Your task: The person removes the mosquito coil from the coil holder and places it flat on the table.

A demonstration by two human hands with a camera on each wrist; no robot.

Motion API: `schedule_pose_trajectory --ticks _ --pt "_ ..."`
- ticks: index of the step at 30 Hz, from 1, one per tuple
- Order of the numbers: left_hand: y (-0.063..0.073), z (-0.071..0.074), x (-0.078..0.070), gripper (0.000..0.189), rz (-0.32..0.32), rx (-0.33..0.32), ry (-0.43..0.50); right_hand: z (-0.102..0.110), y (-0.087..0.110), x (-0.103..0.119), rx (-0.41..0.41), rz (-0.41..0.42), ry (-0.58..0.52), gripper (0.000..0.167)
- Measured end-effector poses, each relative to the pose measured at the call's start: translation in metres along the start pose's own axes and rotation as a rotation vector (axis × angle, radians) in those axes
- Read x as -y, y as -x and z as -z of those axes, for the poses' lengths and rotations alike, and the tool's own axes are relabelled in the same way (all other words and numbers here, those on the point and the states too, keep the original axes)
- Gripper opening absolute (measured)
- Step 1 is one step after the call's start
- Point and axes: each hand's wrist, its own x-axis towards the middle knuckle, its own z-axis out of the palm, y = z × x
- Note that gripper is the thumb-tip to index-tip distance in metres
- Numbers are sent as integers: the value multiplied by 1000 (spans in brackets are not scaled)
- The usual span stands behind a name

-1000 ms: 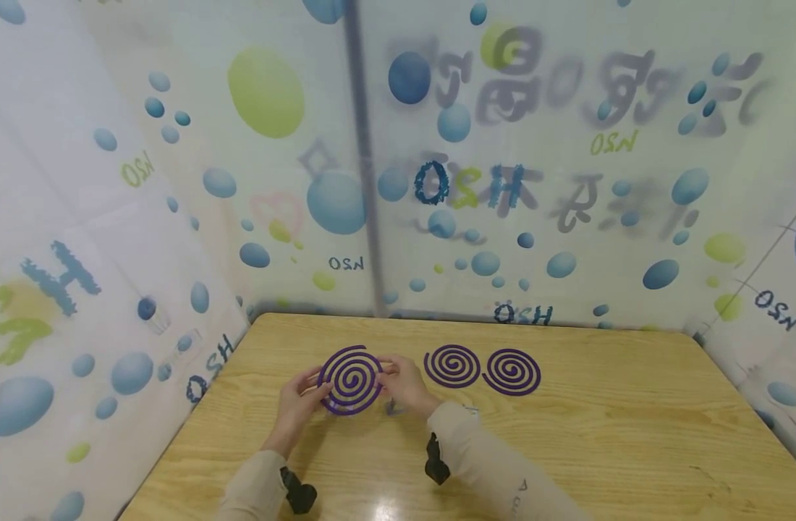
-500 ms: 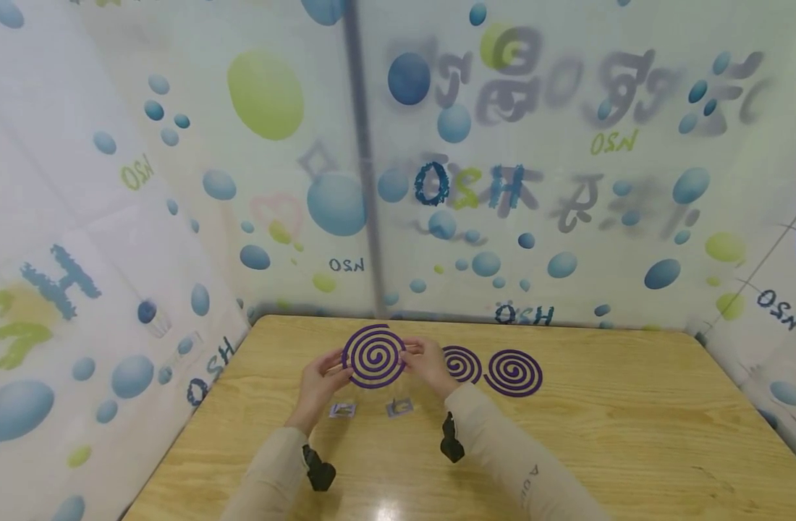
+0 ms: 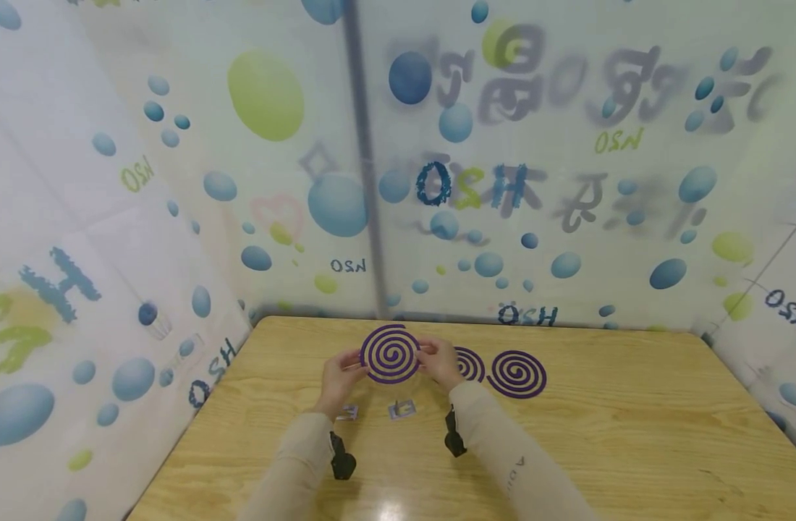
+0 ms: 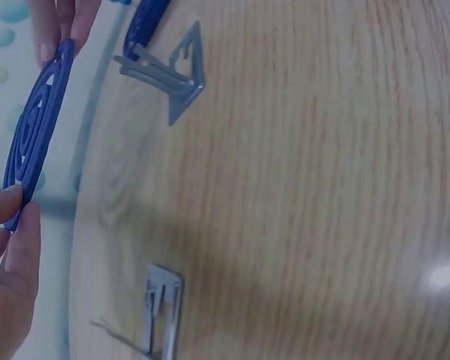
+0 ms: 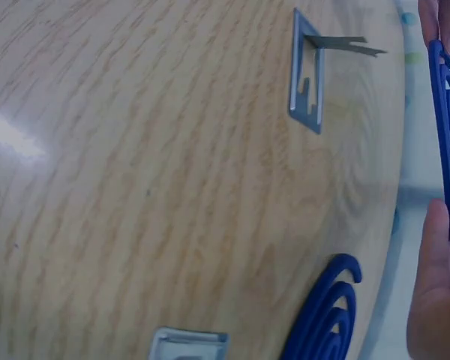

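Both hands held one purple coil [image 3: 390, 354] upright above the bench [image 3: 632, 434], near the far edge. Left hand [image 3: 339, 376] pinched its left rim, right hand [image 3: 441, 362] pinched the right rim; fingers [image 4: 15, 225] clamped on the edge. Two metal stands [image 3: 401, 409] sat on the bench just below. Two more coils [image 3: 517, 374] lay flat to the right, near the far edge.
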Motion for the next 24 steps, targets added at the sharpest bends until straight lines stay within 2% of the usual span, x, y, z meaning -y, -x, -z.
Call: schedule_pose_trajectory --ticks 7,13,17,24 --pt "-2 -10 7 38 -56 -19 -112 2 0 -9 -8 -16 67 29" --pt "-2 -11 6 39 -24 -22 -180 0 4 -13 21 -47 127 35" --pt "-4 -10 7 39 2 -13 -213 -1 5 -18 11 -28 142 35" --pt "-6 -6 11 38 -10 6 -251 -3 5 -28 20 -6 146 29"
